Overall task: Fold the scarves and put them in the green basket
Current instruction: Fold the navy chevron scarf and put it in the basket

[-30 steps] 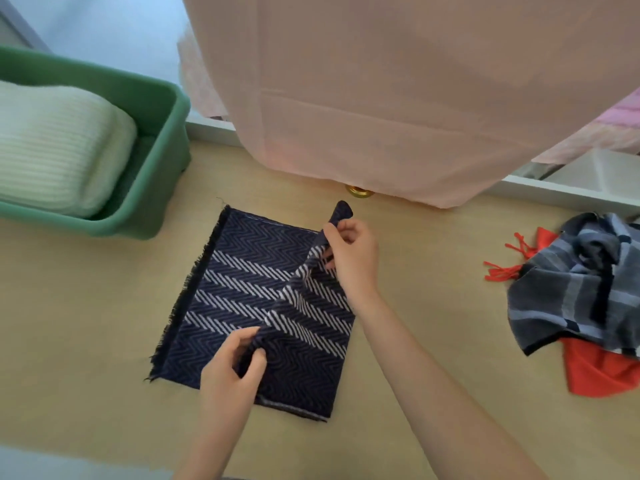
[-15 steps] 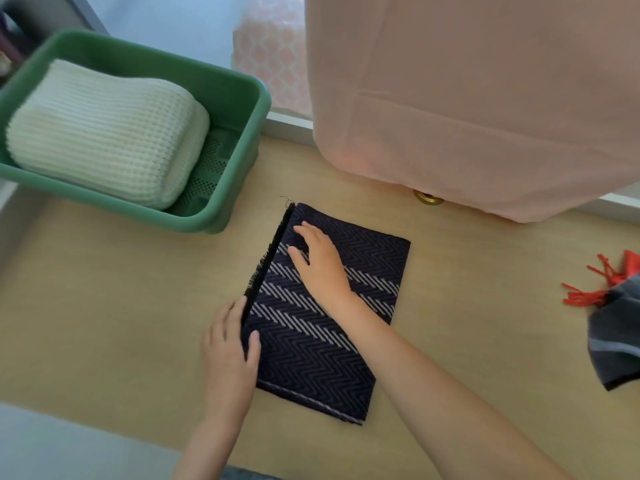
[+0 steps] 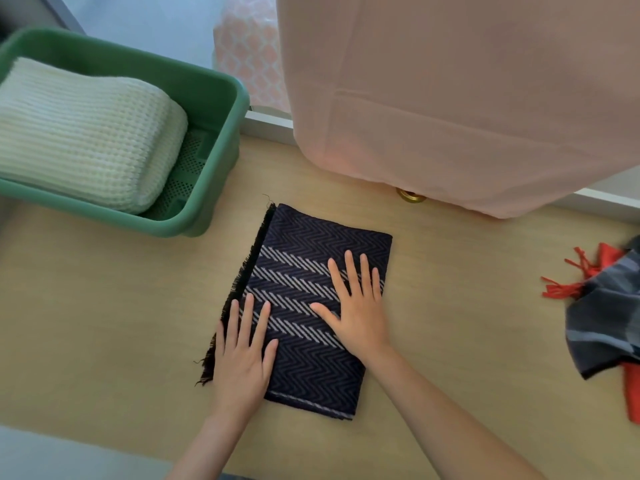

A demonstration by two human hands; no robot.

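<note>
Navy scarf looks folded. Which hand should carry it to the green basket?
Probably the left hand: it lies flat on the fringed edge of the navy scarf, the side nearer the green basket. The right hand presses the far half.

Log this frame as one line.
step: press folded navy scarf flat | left hand: flat on scarf | right hand: flat on scarf | green basket: holds white scarf | unfolded at right: grey scarf over red scarf
</note>
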